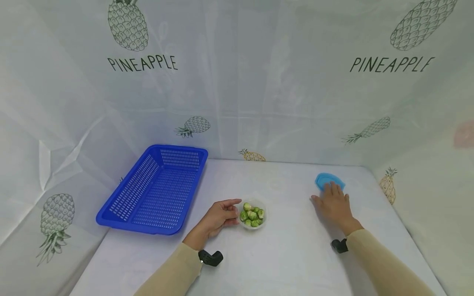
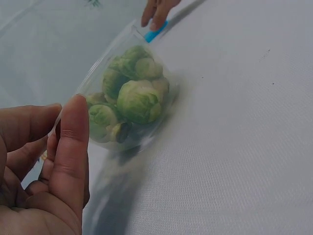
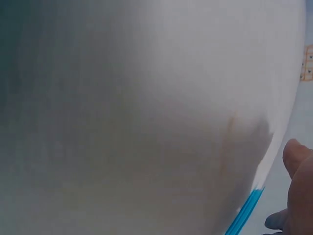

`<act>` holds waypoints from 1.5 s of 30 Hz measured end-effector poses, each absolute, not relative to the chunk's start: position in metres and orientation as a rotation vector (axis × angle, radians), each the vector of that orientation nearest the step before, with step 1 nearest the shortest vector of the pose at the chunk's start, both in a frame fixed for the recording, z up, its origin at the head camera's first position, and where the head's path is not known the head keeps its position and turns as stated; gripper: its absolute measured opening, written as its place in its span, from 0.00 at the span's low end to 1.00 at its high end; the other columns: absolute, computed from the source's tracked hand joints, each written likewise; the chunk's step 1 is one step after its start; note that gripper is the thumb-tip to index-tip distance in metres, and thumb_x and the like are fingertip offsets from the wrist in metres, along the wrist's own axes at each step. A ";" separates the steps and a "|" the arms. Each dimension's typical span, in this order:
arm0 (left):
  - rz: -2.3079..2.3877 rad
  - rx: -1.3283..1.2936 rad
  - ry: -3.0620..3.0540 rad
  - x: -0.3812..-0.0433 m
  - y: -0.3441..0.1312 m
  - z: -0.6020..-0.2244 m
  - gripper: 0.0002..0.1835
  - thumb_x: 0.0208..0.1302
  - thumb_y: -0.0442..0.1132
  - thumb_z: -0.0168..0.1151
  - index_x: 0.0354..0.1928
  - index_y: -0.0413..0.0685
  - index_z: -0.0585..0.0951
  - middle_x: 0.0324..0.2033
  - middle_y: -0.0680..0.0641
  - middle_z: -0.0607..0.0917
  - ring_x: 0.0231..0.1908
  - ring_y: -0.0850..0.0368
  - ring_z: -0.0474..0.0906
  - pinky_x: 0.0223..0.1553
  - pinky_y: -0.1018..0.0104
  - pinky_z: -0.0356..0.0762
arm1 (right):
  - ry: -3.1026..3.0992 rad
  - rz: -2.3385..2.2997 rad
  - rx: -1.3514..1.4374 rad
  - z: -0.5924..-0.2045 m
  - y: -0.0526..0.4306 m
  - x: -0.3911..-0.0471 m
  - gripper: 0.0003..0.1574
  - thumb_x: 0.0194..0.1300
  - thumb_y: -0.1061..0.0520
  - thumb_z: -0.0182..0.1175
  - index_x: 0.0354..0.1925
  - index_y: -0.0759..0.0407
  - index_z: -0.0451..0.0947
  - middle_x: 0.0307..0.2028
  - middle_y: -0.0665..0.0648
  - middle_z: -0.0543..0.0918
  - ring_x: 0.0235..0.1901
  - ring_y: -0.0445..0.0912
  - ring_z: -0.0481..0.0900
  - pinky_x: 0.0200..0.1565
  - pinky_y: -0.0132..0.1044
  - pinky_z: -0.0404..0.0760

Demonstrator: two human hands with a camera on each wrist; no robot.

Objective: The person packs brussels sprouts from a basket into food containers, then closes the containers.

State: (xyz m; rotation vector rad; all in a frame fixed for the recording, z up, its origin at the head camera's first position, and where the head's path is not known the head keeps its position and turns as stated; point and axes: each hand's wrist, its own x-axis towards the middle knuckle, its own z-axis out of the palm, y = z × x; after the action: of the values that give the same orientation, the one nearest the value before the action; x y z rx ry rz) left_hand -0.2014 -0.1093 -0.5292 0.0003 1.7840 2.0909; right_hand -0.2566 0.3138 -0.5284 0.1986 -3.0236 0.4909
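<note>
A small clear bowl holding several Brussels sprouts stands at mid-table. My left hand pinches its left rim between thumb and fingers, which the left wrist view shows close up. To the right, my right hand reaches over a light blue, lid-like piece lying toward the back of the table. The fingers there are spread and fairly straight, overlapping its near edge. In the right wrist view only a ridged blue edge and part of the hand show.
A blue perforated plastic basket stands at the table's left side, with no contents showing. White sheeting printed with pineapples encloses the back and sides. The table has a white cover.
</note>
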 end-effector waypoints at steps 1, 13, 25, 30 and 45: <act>2.092 0.001 1.784 -0.201 -0.109 -0.529 0.30 0.69 0.22 0.61 0.74 0.36 0.73 0.38 0.51 0.77 0.35 0.60 0.79 0.38 0.67 0.87 | -3.032 0.484 0.194 -0.529 0.316 -0.258 0.55 0.82 0.35 0.48 0.77 0.80 0.48 0.76 0.86 0.49 0.75 0.82 0.46 0.64 0.87 0.47; 2.094 0.028 1.756 -0.201 -0.109 -0.530 0.32 0.71 0.22 0.61 0.75 0.34 0.70 0.37 0.52 0.77 0.36 0.61 0.80 0.39 0.68 0.87 | -3.231 0.486 0.159 -0.529 0.325 -0.261 0.66 0.79 0.25 0.41 0.79 0.80 0.36 0.78 0.85 0.37 0.77 0.81 0.34 0.68 0.84 0.34; 2.085 0.019 1.761 -0.202 -0.110 -0.529 0.31 0.70 0.22 0.61 0.75 0.34 0.71 0.38 0.51 0.77 0.35 0.61 0.79 0.38 0.68 0.87 | -3.223 0.458 0.326 -0.527 0.303 -0.265 0.63 0.80 0.30 0.47 0.79 0.82 0.40 0.79 0.83 0.43 0.78 0.80 0.39 0.71 0.82 0.41; 2.080 0.030 1.758 -0.202 -0.110 -0.528 0.30 0.70 0.22 0.60 0.74 0.34 0.72 0.37 0.52 0.78 0.34 0.61 0.80 0.38 0.69 0.87 | -3.217 0.450 0.401 -0.528 0.287 -0.270 0.59 0.82 0.32 0.45 0.79 0.80 0.43 0.80 0.80 0.44 0.79 0.78 0.40 0.73 0.79 0.41; 2.065 0.049 1.750 -0.202 -0.106 -0.528 0.29 0.70 0.23 0.61 0.73 0.36 0.74 0.39 0.50 0.78 0.33 0.61 0.80 0.38 0.68 0.87 | -3.175 0.342 0.697 -0.528 0.224 -0.266 0.52 0.82 0.37 0.49 0.80 0.75 0.51 0.81 0.75 0.52 0.80 0.71 0.48 0.76 0.73 0.51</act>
State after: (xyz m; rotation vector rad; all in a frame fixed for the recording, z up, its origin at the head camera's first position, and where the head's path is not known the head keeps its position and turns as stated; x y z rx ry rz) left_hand -0.2017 -0.1059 -0.5276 0.0485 1.7495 2.0654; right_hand -0.2658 0.2244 -0.5276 0.6968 -3.1747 0.3420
